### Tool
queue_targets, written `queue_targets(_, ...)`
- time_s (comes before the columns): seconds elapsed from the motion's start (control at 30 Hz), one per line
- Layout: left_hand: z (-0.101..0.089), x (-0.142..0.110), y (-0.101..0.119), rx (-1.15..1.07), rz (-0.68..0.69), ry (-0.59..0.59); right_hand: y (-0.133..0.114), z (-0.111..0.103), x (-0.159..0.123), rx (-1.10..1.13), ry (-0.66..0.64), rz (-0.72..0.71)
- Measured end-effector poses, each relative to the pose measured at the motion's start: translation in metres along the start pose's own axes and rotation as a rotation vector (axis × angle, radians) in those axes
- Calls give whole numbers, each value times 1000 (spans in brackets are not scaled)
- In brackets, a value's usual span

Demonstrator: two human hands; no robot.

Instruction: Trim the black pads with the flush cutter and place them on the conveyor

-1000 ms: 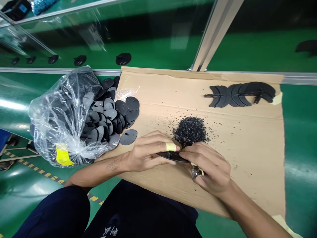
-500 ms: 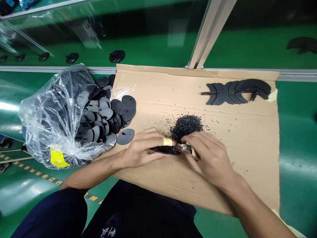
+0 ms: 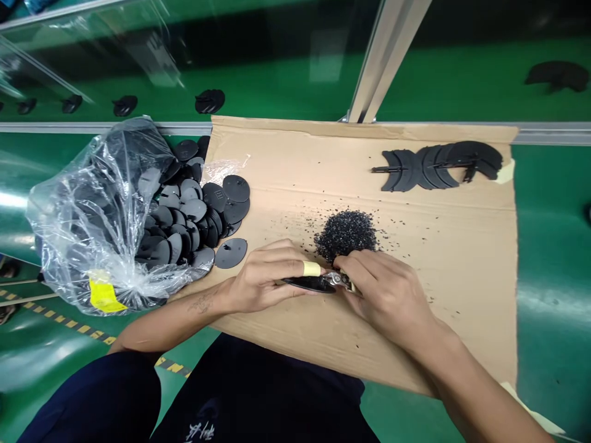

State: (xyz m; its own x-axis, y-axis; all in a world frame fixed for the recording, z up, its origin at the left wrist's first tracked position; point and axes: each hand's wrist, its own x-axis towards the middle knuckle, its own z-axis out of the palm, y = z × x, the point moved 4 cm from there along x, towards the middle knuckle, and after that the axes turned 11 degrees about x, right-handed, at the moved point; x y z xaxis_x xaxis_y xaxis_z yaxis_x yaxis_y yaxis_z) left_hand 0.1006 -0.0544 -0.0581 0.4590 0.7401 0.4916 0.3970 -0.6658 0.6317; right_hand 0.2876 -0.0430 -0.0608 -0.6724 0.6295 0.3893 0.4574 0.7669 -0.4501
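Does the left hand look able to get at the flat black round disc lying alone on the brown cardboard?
Probably yes, once it lets go: the left hand holds a black plastic piece, and the disc lies close by with only bare cardboard between them.

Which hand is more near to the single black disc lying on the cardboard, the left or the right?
The left. The left hand is just right of the disc, close but not touching it. The right hand is much farther away to the right.
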Motion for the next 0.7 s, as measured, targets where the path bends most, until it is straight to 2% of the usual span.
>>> queue_targets(0.33,0,5,6,-3,-23,19,-1,-6,0,52,16,21)
queue_targets(0.5,3,4,7,155,7,-41,2,-8,3,-187,29,52)
queue_targets(0.6,6,3,6,299,59,-76,1,-6,5,-220,-16,53)
queue_targets(0.7,5,2,3,376,48,-83,3,-5,6,-228,-48,77)
